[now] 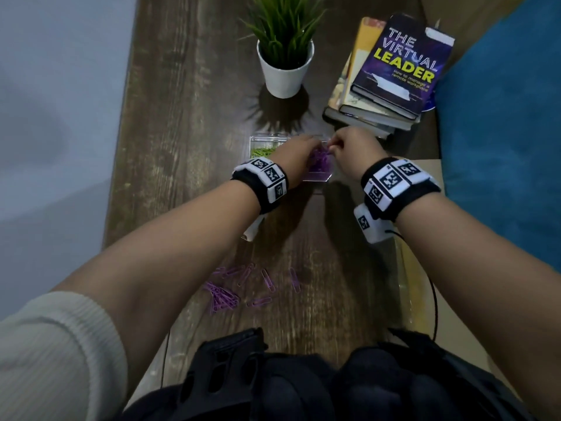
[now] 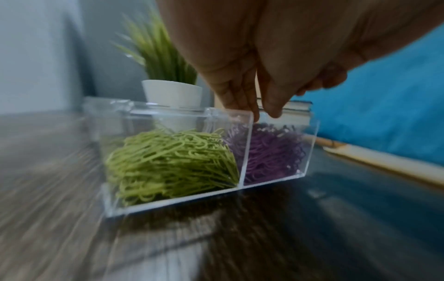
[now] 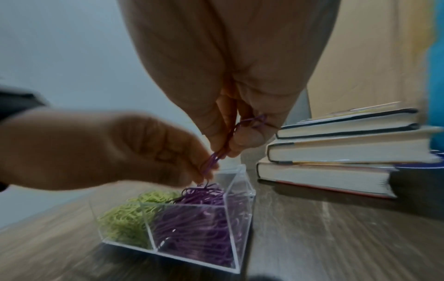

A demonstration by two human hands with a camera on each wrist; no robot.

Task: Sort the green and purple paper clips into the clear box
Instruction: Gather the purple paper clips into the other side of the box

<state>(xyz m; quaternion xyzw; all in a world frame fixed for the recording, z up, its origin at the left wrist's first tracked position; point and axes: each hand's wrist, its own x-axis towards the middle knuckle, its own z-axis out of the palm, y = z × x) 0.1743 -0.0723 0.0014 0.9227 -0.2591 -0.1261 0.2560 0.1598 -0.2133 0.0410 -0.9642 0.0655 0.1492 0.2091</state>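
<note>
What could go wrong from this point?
1. The purple clips pinched by the right hand look linked in a chain, so a release could drag some over the clear box wall.
2. The left hand crowds the purple compartment and could knock the box.
3. The loose purple clips on the table sit near the forearm.

Surface (image 1: 188, 123): dark wood grain, worn pale in streaks, with a faint sheen. Box (image 2: 242, 188): clear, glossy hard plastic with polished edges. Green clips (image 2: 168, 161) and purple clips (image 3: 197, 228): smooth, matt colour-coated wire. Pot (image 1: 285, 74): plain white, smooth, matt. Books (image 1: 394, 71): paper page blocks, top cover glossy. Wrist bands (image 1: 261, 183): black cloth. Sleeve (image 1: 57, 354): ribbed cream knit.
</note>
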